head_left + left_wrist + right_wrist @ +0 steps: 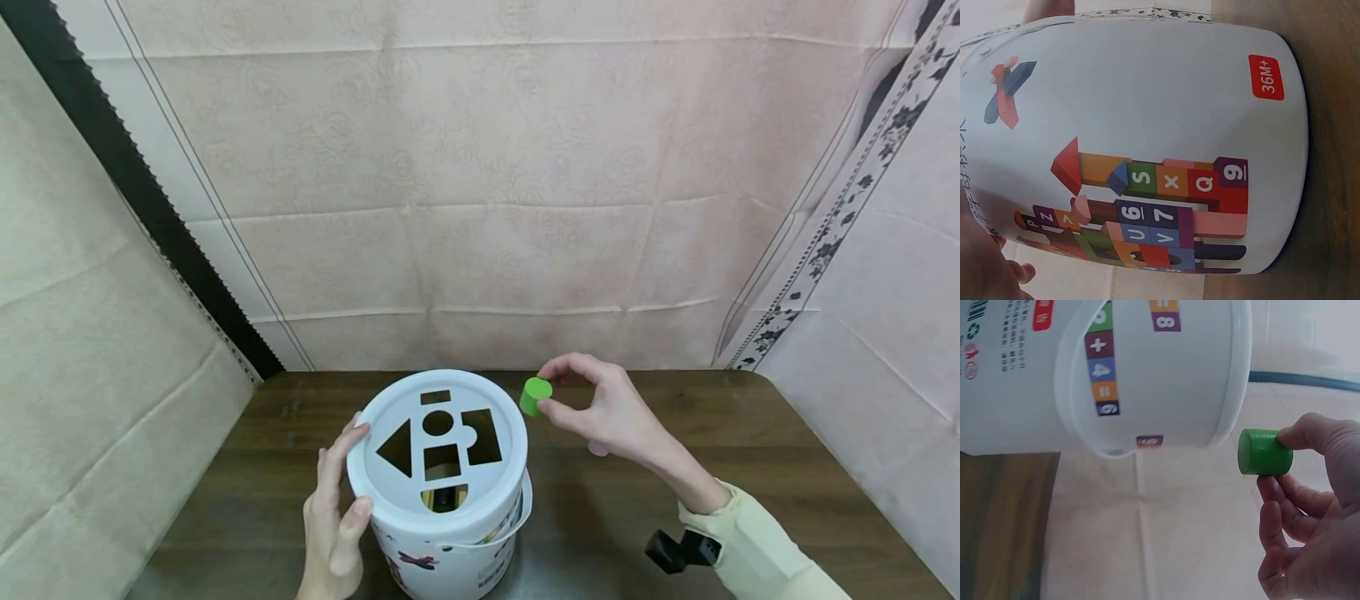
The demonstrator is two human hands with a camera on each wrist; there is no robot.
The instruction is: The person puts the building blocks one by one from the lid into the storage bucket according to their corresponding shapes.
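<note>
A white toy bucket (450, 554) stands upright on the table, printed with block pictures and letters. Its pale lid (480, 492) has several cut-outs, among them a circle, a triangle and squares. My left hand (335, 517) holds the bucket's left side, fingers and thumb curving against the lid's rim. To the right of the lid, my right hand (600, 408) pinches a green cylinder block (536, 396) between thumb and fingers. In the right wrist view the green cylinder block (1265, 452) is in the air, apart from the bucket (1166, 381).
The bucket's white handle (527, 504) hangs down on its right side. Through the lowest cut-out some yellow and dark pieces show inside. The brown wooden table (600, 517) is bordered by patterned cloth (487, 183) at the back and sides.
</note>
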